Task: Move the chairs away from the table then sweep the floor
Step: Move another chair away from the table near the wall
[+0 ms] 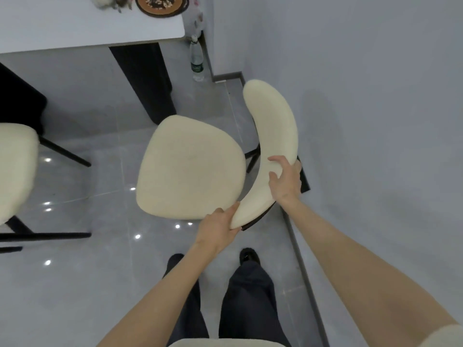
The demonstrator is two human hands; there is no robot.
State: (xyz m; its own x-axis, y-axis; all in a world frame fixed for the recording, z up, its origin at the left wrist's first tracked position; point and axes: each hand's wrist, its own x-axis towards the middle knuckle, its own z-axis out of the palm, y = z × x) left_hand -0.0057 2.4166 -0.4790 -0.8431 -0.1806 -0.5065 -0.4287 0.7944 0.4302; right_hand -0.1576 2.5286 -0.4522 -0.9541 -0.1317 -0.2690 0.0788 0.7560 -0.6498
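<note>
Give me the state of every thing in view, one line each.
Cream chair: seat clear of the tabletop, close to the wall, backrest held by both hands.
Left hand: grips the backrest's near end.
Right hand: grips the backrest further along.
Second chair: at the left edge, untouched, partly out of frame.
Table: bears a round dish.
Bottle: upright on the floor by the wall.

1. We have a single view, from a wide-angle camera worn on the person's head.
2. We look forward and steeply down: the shoes (248, 255) sit low in frame on the floor (75, 284), the bench (87, 28) edge at the top.
3. We are close: both forearms (155, 296) reach in from the bottom, and the chair (190, 166) fills the centre.
4. The wall (375, 96) runs down our right side.
</note>
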